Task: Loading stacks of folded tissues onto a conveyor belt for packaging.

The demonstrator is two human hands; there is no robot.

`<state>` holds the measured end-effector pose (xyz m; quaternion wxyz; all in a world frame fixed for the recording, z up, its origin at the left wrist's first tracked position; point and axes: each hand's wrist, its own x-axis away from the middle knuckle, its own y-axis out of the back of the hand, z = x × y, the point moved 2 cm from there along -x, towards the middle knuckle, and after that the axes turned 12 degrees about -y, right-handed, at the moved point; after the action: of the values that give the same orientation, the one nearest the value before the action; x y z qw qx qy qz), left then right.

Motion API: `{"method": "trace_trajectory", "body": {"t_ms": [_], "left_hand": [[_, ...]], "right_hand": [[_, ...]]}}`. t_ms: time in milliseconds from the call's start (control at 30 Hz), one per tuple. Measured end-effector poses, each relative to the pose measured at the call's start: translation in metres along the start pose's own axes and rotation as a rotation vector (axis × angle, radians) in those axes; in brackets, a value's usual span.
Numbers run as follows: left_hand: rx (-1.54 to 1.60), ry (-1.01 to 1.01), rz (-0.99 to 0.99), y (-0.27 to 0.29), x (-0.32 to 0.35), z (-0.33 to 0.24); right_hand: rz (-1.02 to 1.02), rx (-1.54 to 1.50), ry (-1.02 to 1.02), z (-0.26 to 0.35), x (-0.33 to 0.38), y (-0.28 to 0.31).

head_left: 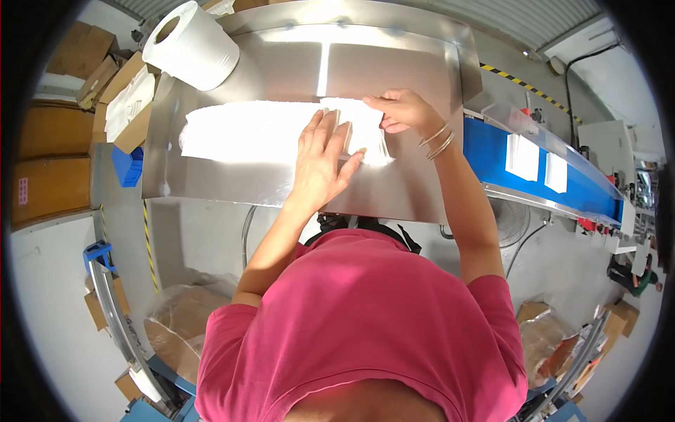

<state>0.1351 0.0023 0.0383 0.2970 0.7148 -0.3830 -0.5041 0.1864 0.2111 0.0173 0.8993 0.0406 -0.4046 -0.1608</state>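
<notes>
A long row of white, thin folded sheets point(242, 131) lies across a steel table; glare washes out their detail, and I cannot tell if they are paper or cloth. My left hand point(320, 163) rests on the right part of the row, its fingers stretched and spread. Right of those fingers, a smaller bundle of white sheets point(365, 126) stands slightly apart from the row. At that bundle's upper right edge, my right hand point(408, 111) has thumb and fingertips pinched together on the white material. Bangles circle the right wrist.
The steel table point(232, 184) has a raised rim at its far side. A large white roll point(200, 53) stands at its far left corner. To the right runs a blue conveyor belt point(485, 148) carrying white packs point(522, 156). An open cardboard box point(133, 130) sits at left.
</notes>
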Motion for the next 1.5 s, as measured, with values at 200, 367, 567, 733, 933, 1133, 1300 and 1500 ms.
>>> {"method": "trace_trajectory", "body": {"t_ms": [200, 367, 567, 733, 933, 1133, 1300, 1500], "left_hand": [[-0.006, -0.053, 0.058, -0.008, -0.019, -0.005], [-0.072, -0.091, 0.113, -0.020, -0.022, -0.001], [-0.056, -0.070, 0.124, -0.023, -0.019, 0.003], [-0.080, -0.085, 0.137, -0.022, -0.019, 0.004], [-0.089, -0.090, 0.171, -0.019, -0.019, 0.003], [-0.130, -0.091, 0.225, -0.019, -0.018, 0.000], [-0.199, -0.083, 0.227, -0.019, -0.016, -0.005], [-0.189, -0.052, 0.272, -0.020, -0.016, -0.007]], "right_hand": [[0.093, -0.176, 0.056, -0.015, -0.002, 0.004], [0.040, -0.156, 0.136, -0.031, 0.018, 0.017], [0.136, -0.354, 0.194, -0.075, 0.056, 0.042], [-0.210, 0.034, 0.293, -0.121, 0.022, 0.047], [-0.442, 0.320, 0.512, -0.113, 0.006, 0.049], [-0.804, 0.201, 0.498, -0.106, -0.003, 0.034], [-0.860, 0.025, 0.196, -0.127, 0.023, 0.008], [-0.658, -0.215, 0.240, -0.144, 0.010, 0.001]]}}
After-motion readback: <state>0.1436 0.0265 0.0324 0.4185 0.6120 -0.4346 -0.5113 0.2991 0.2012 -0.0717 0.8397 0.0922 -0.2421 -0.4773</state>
